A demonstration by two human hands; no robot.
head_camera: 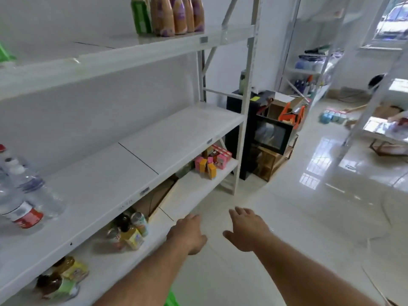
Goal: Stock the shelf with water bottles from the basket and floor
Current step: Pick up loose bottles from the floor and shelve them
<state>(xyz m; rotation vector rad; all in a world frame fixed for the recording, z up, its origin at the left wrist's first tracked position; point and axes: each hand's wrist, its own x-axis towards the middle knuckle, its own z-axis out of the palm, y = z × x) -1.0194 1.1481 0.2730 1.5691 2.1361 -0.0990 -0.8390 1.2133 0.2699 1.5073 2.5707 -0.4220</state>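
Note:
Clear water bottles [26, 195] with red and white labels stand at the far left of the white middle shelf [141, 164]. The rest of that shelf is bare. My left hand [187, 234] and my right hand [248, 229] reach forward and down over the pale floor, near the front edge of the lowest shelf. Both hold nothing and their fingers look relaxed. A sliver of something green [171, 300], possibly the basket, shows at the bottom edge under my left forearm. No floor bottles are in view.
The top shelf holds brown drink bottles [174, 15]. The lowest shelf carries small jars and cans [130, 231] and coloured boxes [212, 162]. A black cabinet [262, 133] stands beyond the shelf's right post. More racks stand at the right; the glossy floor [309, 217] lies between.

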